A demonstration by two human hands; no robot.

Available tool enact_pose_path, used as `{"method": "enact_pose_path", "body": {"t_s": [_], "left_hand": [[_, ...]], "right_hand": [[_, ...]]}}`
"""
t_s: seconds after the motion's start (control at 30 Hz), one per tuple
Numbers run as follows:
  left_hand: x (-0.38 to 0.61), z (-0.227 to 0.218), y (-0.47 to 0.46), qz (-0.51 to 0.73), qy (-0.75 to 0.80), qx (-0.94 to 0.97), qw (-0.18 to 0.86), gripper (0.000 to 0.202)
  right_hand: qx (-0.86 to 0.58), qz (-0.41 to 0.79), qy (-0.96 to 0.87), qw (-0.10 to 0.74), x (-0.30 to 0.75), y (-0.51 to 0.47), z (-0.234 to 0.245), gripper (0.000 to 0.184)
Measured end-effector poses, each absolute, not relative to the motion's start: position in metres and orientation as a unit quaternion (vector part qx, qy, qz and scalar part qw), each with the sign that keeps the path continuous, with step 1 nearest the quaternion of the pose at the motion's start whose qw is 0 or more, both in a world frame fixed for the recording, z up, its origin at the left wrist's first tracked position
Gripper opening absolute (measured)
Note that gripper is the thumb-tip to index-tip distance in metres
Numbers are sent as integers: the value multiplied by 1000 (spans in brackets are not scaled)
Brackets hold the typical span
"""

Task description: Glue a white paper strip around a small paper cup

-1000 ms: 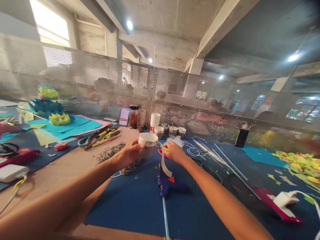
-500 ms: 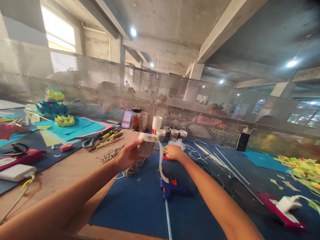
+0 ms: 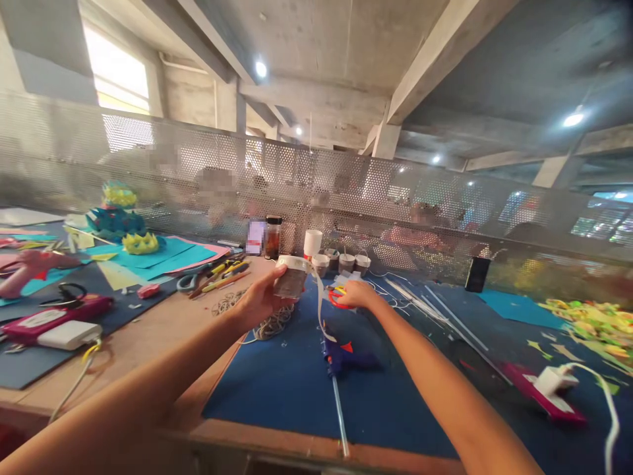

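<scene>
My left hand [image 3: 260,300] is wrapped round a small paper cup [image 3: 291,278] held tilted above the blue mat [image 3: 277,389]. A white paper strip [image 3: 320,307] hangs from the cup's rim. My right hand [image 3: 357,294] reaches past the cup and closes on the red handles of a pair of scissors [image 3: 337,298] lying on the mat. A blue glue gun [image 3: 346,359] lies just in front of both hands, with a clear glue stick [image 3: 340,415] pointing toward me.
Several small cups [image 3: 341,261] and a dark jar [image 3: 272,236] stand by the perforated metal screen [image 3: 316,191]. Rubber bands [image 3: 270,324], pens, coloured paper [image 3: 158,254] and paper crowns [image 3: 140,242] lie left. White sticks [image 3: 435,307], a pink tool [image 3: 537,392] and a black box [image 3: 478,273] lie right.
The cup has tipped over further in my left hand. My right hand has moved onto the red scissors and taken hold of them. The view has shifted a little to the right.
</scene>
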State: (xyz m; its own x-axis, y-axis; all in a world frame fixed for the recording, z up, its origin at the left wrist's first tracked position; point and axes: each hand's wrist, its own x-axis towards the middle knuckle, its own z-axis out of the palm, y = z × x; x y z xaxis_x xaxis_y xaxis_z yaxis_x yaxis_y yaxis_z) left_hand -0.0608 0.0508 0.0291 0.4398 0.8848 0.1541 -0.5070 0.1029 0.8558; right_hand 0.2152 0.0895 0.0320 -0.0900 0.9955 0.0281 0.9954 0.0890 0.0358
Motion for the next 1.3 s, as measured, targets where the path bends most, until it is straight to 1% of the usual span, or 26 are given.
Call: {"method": "enact_pose_path", "body": {"t_s": [0.1,0.23,0.27,0.33,0.4,0.43,0.47,0.5,0.53,0.57,0.63,0.7,0.83,0.93,1.03,1.3], "left_hand": [[-66,33,36,495,215,453,710,40],[-76,35,10,515,228,447,695,38],[-78,36,3,518,233,447,691,38],[-82,38,-14,522,244,453,680,38],[-84,43,-32,531,256,461,664,37],[-85,45,-41,533,259,466,657,37],[-85,47,-51,539,264,470,648,38],[-85,49,-60,544,266,476,638,38],[-86,51,-68,551,264,485,626,39],[-86,52,-76,559,262,494,612,40],[-88,53,-88,563,263,520,586,44],[-91,54,-96,569,273,536,560,43],[-95,59,-107,597,297,525,529,38],[-95,63,-118,619,304,489,534,40],[-93,62,-131,634,298,451,553,41],[-76,42,-145,612,279,415,612,39]], "right_hand": [[683,-36,725,-81,226,73,41,33],[660,-128,707,-219,228,39,57,25],[644,-153,704,-257,225,27,61,25],[608,-196,696,-326,217,-3,68,30],[576,-229,687,-379,204,-44,70,33],[554,-250,680,-409,195,-68,68,31],[491,-312,661,-473,185,-95,64,28],[427,-363,648,-515,173,-122,58,22],[392,-396,631,-540,160,-148,50,16],[369,-421,614,-556,146,-173,40,13],[348,-468,598,-550,117,-211,17,17],[352,-493,577,-547,90,-230,-6,22],[326,-485,583,-564,52,-231,-35,38],[346,-494,569,-560,36,-222,-43,35],[360,-508,531,-575,29,-215,-49,32],[407,-433,548,-589,36,-209,-61,20]]}}
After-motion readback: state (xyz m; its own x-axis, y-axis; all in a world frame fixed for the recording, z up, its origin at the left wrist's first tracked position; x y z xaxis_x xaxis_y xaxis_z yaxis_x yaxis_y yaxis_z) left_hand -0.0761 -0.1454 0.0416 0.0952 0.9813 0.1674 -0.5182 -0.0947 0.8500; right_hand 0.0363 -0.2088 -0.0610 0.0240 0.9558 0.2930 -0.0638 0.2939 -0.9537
